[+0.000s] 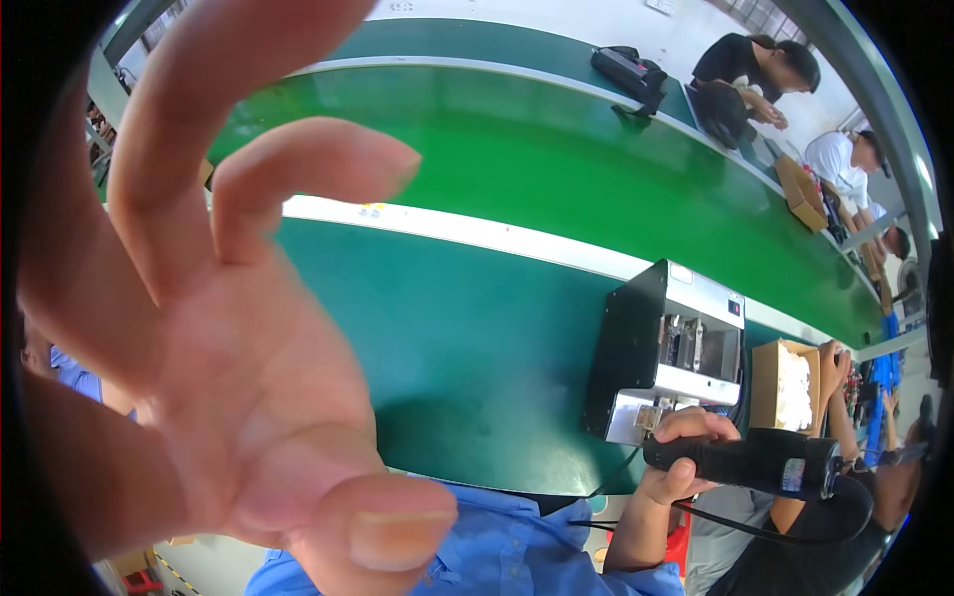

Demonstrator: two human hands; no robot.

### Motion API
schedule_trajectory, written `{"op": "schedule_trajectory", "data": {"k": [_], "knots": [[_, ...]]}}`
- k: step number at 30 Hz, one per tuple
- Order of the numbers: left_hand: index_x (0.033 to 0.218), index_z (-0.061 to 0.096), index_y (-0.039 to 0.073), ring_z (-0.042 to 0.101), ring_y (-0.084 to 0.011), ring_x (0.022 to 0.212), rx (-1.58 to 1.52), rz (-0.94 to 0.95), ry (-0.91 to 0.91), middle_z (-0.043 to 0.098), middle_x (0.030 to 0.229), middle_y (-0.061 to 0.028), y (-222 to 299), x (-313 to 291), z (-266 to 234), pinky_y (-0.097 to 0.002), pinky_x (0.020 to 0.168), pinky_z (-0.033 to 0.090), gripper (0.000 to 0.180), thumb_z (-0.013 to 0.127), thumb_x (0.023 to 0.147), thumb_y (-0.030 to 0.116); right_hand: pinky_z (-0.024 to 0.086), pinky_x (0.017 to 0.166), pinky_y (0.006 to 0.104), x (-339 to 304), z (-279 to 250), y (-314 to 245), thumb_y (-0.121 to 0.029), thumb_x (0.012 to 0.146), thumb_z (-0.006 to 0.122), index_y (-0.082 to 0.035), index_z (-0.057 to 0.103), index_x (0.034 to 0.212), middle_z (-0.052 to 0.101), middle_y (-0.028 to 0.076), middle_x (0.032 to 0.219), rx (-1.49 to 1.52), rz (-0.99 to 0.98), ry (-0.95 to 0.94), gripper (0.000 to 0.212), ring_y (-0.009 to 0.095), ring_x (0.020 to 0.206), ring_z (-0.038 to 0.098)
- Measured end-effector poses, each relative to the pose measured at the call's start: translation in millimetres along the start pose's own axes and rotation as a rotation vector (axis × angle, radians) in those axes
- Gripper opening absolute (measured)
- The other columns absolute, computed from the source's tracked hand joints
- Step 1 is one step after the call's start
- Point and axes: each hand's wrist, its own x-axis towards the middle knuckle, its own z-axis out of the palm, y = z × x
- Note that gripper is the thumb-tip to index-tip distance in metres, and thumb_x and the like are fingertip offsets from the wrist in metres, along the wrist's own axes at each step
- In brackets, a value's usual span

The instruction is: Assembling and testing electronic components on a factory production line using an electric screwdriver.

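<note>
Very near the camera, my left hand (268, 368) fills the left side of the picture. Its palm shows, the fingers are apart and loosely bent, and nothing is in it. My right hand (686, 467) is wrapped round a black electric screwdriver (765, 464) lying sideways, with a cable looping from its right end. Just beyond that hand stands a black and silver screw feeder (666, 353). The screwdriver's left end is close to the feeder's front; I cannot tell whether they touch.
A green worktable (477, 348) carries the feeder. Right of it is a cardboard box (785, 387) with white pieces, a co-worker's hand (837, 368) beside it. Across the green belt (556, 169), other people sit near a black bag (631, 74) and another open box (800, 192).
</note>
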Motion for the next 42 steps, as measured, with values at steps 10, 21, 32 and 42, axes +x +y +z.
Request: {"op": "schedule_trajectory", "data": {"k": [10, 21, 32, 42], "knots": [[0.147, 0.009, 0.024, 0.023, -0.0439, 0.133, 0.035, 0.084, -0.022, 0.004, 0.151, -0.0232, -8, 7, -27, -0.0443, 0.088, 0.038, 0.079, 0.055, 0.085, 0.041, 0.043, 0.053, 0.0262, 1, 2, -3, -0.040, 0.082, 0.061, 0.002, 0.041, 0.113, 0.053, 0.010, 0.061, -0.036, 0.007, 0.044, 0.056, 0.017, 0.053, 0.050], [0.145, 0.016, 0.035, 0.014, -0.0232, 0.140, -0.547, 0.430, -0.044, 0.005, 0.153, 0.0004, -31, 6, -4, -0.0503, 0.105, 0.036, 0.062, 0.050, 0.094, 0.030, 0.043, 0.052, 0.0267, 0, -2, -1, -0.042, 0.082, 0.061, 0.001, 0.041, 0.115, 0.053, 0.009, 0.061, -0.015, 0.027, 0.034, 0.058, 0.017, 0.053, 0.050], [0.141, 0.023, 0.029, 0.022, -0.0233, 0.133, -0.509, 0.504, -0.052, 0.014, 0.146, -0.0016, -36, 12, 12, -0.0480, 0.101, 0.038, 0.057, 0.052, 0.092, 0.026, 0.041, 0.051, 0.0262, -1, -1, 0, -0.043, 0.081, 0.061, 0.001, 0.041, 0.113, 0.052, 0.009, 0.060, -0.040, 0.031, 0.041, 0.058, 0.016, 0.052, 0.049], [0.136, 0.031, 0.024, 0.030, -0.0233, 0.126, -0.435, 0.540, -0.087, 0.024, 0.140, -0.0037, -25, 17, 2, -0.0458, 0.098, 0.041, 0.051, 0.054, 0.091, 0.021, 0.041, 0.053, 0.0258, -3, 1, -3, -0.044, 0.081, 0.062, 0.000, 0.042, 0.113, 0.052, 0.008, 0.059, -0.025, 0.043, 0.063, 0.058, 0.015, 0.053, 0.049]]}}
